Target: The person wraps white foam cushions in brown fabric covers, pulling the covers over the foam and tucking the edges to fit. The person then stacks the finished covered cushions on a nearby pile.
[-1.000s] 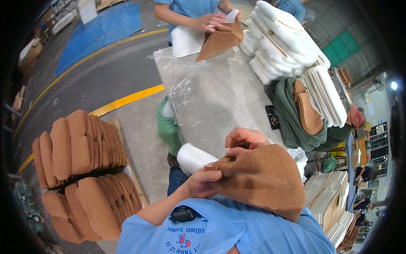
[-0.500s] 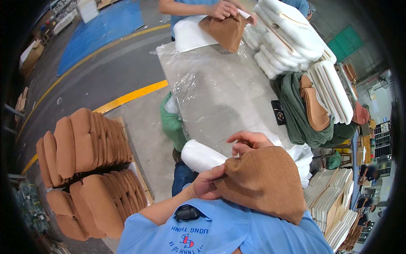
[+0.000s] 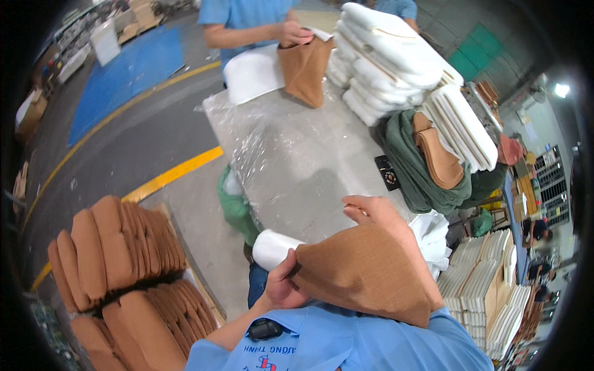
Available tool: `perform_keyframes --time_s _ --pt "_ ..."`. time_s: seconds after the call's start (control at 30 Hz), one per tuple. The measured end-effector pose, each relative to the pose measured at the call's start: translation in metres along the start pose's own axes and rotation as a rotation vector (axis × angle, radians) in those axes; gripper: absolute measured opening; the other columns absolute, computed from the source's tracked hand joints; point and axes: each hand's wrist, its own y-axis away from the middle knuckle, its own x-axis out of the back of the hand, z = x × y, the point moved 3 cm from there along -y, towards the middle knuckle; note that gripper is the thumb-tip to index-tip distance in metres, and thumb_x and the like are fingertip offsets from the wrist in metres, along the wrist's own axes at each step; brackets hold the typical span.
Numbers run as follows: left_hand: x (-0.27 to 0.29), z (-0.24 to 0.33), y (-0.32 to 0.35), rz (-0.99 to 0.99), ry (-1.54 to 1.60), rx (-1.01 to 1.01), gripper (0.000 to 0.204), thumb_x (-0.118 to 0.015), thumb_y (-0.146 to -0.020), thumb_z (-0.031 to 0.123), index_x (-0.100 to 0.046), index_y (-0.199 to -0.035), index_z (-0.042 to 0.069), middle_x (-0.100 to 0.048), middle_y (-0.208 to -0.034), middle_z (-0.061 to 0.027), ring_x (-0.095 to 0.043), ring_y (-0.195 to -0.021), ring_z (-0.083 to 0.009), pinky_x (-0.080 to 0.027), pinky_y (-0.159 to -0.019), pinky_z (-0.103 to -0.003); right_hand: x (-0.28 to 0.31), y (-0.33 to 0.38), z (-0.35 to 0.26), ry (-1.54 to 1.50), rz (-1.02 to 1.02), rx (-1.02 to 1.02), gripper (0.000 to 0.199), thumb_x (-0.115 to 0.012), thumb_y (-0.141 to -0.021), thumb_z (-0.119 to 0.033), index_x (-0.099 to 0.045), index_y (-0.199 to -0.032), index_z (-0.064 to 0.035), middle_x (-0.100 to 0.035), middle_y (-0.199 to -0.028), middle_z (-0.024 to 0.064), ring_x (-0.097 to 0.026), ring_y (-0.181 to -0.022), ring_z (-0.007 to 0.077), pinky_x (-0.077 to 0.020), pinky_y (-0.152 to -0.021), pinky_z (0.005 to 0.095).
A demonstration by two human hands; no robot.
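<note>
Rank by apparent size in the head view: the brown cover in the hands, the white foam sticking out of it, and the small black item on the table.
1. Brown cover, though nearness to the camera enlarges it.
2. White foam, only the exposed end.
3. Black item, clearly smallest.

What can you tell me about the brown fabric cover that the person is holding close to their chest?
The brown cover looks like coarse woven cloth, roughly wedge-shaped. A white foam pad sticks out of its left end. The left hand grips that edge, and the right hand rests on its top, above the plastic-covered table.
</note>
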Motion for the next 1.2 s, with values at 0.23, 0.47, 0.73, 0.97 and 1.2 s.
perform_keyframes --time_s 0.23,0.47,0.73,0.97,1.2 --pt "0.007 0.002 -0.006 0.09 -0.12 -0.033 0.044 -0.053 -0.109 0.038 -0.056 -0.14 0.007 -0.059 -0.145 -0.013 -0.053 -0.139 -0.0301 -0.036 -0.122 -0.051 0.016 0.004 -0.016 -0.508 -0.117 0.132 0.05 -0.065 -0.103 -0.035 -0.06 -0.144 -0.0078 -0.075 -0.12 0.0156 -0.072 -0.11 0.0302 -0.054 -0.096 0.0412" --pt "0.009 -0.006 -0.02 0.09 -0.192 0.051 0.045 -0.058 -0.107 0.033 -0.053 -0.144 0.007 -0.057 -0.147 -0.0111 -0.051 -0.14 -0.0286 -0.036 -0.123 -0.049 -0.065 -0.025 0.025 -0.983 -0.394 -0.037 0.052 -0.06 -0.108 -0.039 -0.054 -0.151 -0.0092 -0.071 -0.127 0.0093 -0.067 -0.111 0.0186 -0.049 -0.103 0.0371" --pt "-0.015 0.003 -0.007 0.174 -0.263 -0.058 0.061 -0.059 -0.105 0.035 -0.041 -0.154 0.002 -0.048 -0.156 -0.0131 -0.045 -0.145 -0.0274 -0.031 -0.124 -0.048 -0.115 0.023 -0.001 -1.397 -0.693 -0.284 0.048 -0.062 -0.107 -0.041 -0.062 -0.141 -0.0061 -0.073 -0.121 0.0068 -0.067 -0.101 0.0163 -0.0529 -0.093 0.0345" --pt "-0.017 0.002 0.001 0.106 -0.157 -0.021 0.056 -0.061 -0.101 0.023 -0.046 -0.15 -0.001 -0.05 -0.154 -0.0157 -0.047 -0.143 -0.032 -0.032 -0.124 -0.052 -0.108 0.04 -0.003 -1.364 -0.746 -0.265 0.047 -0.063 -0.106 -0.041 -0.064 -0.138 -0.0065 -0.074 -0.118 0.0067 -0.067 -0.098 0.0164 -0.0532 -0.091 0.0334" --pt "-0.003 0.005 0.014 0.083 -0.267 -0.043 0.053 -0.06 -0.099 0.019 -0.049 -0.147 0.001 -0.054 -0.15 -0.0148 -0.047 -0.143 -0.0313 -0.032 -0.123 -0.054 -0.097 0.041 -0.007 -1.3 -0.762 -0.264 0.045 -0.063 -0.106 -0.041 -0.067 -0.136 -0.0069 -0.074 -0.114 0.0067 -0.067 -0.095 0.0166 -0.0535 -0.089 0.0324"
